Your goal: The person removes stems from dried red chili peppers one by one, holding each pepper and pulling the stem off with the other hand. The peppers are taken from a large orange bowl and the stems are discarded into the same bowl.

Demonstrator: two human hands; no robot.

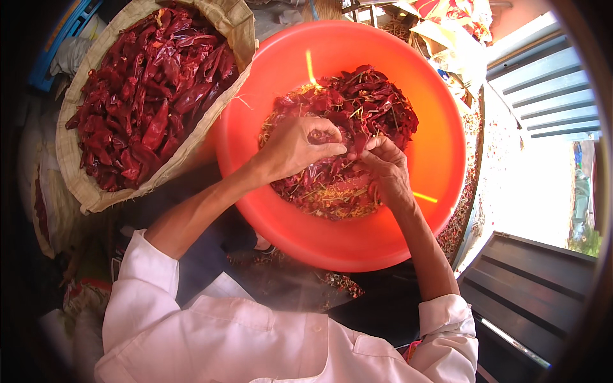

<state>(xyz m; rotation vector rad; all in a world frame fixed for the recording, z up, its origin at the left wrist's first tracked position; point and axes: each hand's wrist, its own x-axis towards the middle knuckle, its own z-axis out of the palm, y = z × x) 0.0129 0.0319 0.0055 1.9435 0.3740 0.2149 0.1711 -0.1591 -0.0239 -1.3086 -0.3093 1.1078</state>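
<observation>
A wide red plastic basin [258,76] stands before me, holding dried red chili pods [378,95], stems and yellow seeds [335,194]. Over its middle, my right hand [385,163] pinches a dark red piece of dried chili [360,142] between thumb and fingers. Just left of it is my left hand [301,146], thumb and forefinger curved close together; whether a small bit sits between their tips cannot be told. Neither hand rests on the basin's rim.
At the upper left, an open woven sack [74,177] is full of whole dried red chilies [153,105]. Chili scraps and seeds [347,285] litter the floor around the basin. Corrugated metal door panels [527,282] stand at the right, beside a bright opening. A blue plastic object [57,48] lies far left.
</observation>
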